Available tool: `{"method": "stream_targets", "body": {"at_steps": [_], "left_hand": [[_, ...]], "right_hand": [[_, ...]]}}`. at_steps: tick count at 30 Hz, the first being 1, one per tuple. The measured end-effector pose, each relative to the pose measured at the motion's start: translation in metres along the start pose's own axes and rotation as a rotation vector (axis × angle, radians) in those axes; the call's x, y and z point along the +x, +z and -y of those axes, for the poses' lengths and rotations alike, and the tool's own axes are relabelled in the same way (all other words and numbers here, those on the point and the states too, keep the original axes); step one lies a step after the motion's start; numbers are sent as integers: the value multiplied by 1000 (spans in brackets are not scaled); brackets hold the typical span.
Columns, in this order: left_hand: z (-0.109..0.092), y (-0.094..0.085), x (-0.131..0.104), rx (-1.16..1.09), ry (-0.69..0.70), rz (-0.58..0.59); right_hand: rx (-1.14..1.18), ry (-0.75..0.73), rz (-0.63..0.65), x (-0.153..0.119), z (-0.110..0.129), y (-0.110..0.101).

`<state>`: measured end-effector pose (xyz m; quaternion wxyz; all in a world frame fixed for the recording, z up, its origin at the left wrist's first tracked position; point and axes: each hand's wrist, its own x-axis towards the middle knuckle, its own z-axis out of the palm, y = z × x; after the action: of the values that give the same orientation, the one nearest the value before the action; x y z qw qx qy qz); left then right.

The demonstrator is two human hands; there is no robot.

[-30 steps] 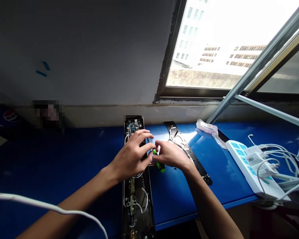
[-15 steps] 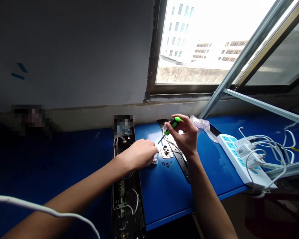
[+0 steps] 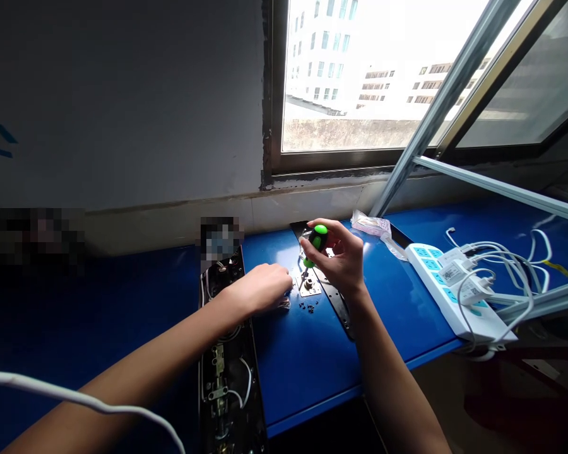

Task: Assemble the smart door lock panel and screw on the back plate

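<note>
My right hand [image 3: 338, 255] grips a green and black screwdriver [image 3: 317, 239], its shaft pointing down at a small square metal plate [image 3: 311, 287] on the blue table. My left hand [image 3: 269, 287] is closed at the left of the plate, over a small clear plastic bag [image 3: 284, 304]; its fingertips are hidden, and what they pinch is too small to make out. Several small dark screws [image 3: 308, 308] lie just below the plate. Under my left forearm runs a long black housing [image 3: 231, 378] with a lock mechanism and white wires inside.
Behind my right hand lies a long black panel [image 3: 338, 309]. A white power strip [image 3: 435, 277] with plugs and tangled cables sits at the right, beside a metal frame [image 3: 492, 183]. A white cable [image 3: 99, 403] crosses the lower left. A plastic packet [image 3: 372, 224] lies near the wall.
The view has shifted, so most things sit further left. My right hand has tilted the screwdriver more upright, its shaft now over the metal plate. My left hand stays closed beside the plate.
</note>
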<state>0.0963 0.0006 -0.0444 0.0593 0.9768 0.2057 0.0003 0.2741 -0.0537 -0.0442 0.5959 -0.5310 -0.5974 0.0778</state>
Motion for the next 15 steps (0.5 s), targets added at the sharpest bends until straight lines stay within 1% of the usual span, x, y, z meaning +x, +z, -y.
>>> {"method": "stream_targets", "body": {"at_steps": [3, 8, 11, 15], "left_hand": [[-2, -6, -1, 101, -23, 127], [-7, -11, -4, 130, -45, 127], [-8, -14, -11, 135, -16, 59], [-1, -21, -33, 75, 31, -138]], "right_hand": [[18, -2, 39, -2, 0, 5], [39, -8, 69, -5, 1, 9], [63, -12, 57, -2, 6, 8], [148, -65, 18, 12, 27, 8]]}}
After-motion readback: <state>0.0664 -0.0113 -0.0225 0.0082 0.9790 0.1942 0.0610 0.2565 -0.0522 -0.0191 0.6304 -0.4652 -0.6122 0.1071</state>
